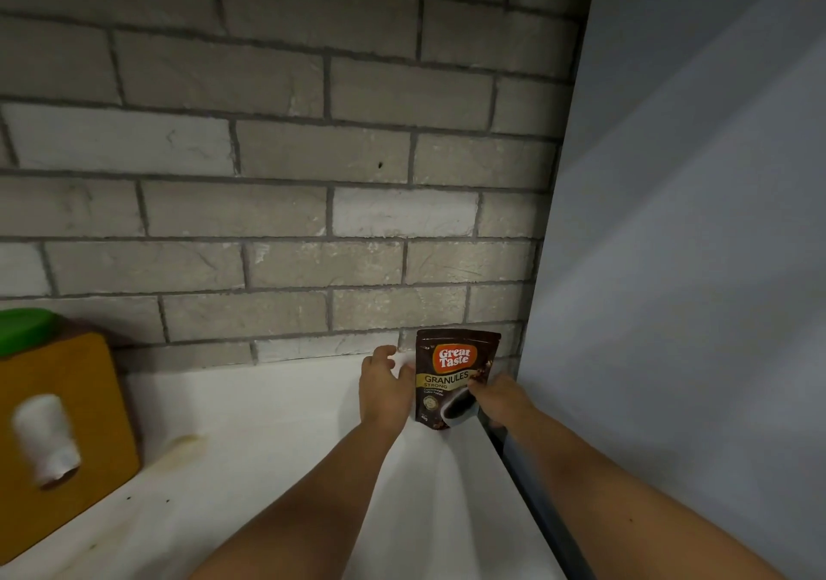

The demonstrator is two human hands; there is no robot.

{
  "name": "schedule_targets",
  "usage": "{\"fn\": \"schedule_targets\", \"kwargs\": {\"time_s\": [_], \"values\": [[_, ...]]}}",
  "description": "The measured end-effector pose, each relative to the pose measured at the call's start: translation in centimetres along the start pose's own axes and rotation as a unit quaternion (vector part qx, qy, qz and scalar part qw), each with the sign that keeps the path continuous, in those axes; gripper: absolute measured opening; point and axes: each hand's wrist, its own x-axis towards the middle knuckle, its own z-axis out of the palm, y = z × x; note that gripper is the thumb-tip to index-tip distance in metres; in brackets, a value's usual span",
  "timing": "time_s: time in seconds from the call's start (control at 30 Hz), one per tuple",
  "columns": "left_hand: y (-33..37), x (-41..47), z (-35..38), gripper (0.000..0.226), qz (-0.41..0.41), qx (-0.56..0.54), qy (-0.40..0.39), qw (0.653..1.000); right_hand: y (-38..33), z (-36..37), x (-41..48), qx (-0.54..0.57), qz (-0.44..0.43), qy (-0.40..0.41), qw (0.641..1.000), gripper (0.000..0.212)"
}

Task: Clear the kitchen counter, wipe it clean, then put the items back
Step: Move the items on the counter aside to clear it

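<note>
white counter [277, 445], coffee pouch [451, 369] upright in back corner, mustard box [89, 401], perhaps tissues, at left

The left edge cuts off the green lid [22, 329] and orange board [67, 423] — the white thing [44, 439] on it is blurred.

Lettering on the coffee pouch [452, 376]
The dark brown pouch is the only thing with readable print. Its front carries the brand "Great Taste" in white letters on an orange-red oval. Below that, a gold band reads "GRANULES" in large dark capitals, with "STRONG" in smaller capitals just under it. The finer lines further down are too small and blurred to read.
</note>
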Motion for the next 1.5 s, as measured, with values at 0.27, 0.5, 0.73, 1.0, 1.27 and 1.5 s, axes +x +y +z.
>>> {"fn": "schedule_targets", "kwargs": {"time_s": [0.27, 0.5, 0.73, 1.0, 1.27, 1.5], "values": [[2.2, -3.1, -3.6, 0.034, -0.016, -0.025, 0.025, 0.999, -2.6, -1.4, -5.6, -0.016, 0.017, -0.161, 0.987, 0.046], [6.3, -5.6, -8.9, 0.04, -0.012, -0.024, -0.002, 1.0, -6.7, -1.2, -10.6, -0.048, -0.066, -0.189, 0.979, 0.04], [8.9, -9.2, -16.1, 0.054, 0.029, -0.008, -0.027, 0.999, -9.4, -0.5, -15.6, -0.039, -0.169, -0.258, 0.95, 0.041], [7.6, -12.7, -28.1, 0.031, 0.08, 0.092, -0.121, 0.985, -11.4, 2.9, -21.7, -0.068, -0.189, -0.339, 0.919, 0.058], [3.0, -16.1, -36.4, 0.035, 0.115, 0.128, -0.157, 0.973, -11.1, 7.4, -26.9, -0.07, -0.184, -0.42, 0.886, 0.084], [-3.4, -19.4, -40.9, 0.06, 0.061, -0.031, -0.114, 0.991, -7.4, 13.3, -30.4, -0.073, -0.137, -0.417, 0.896, 0.112]]}}
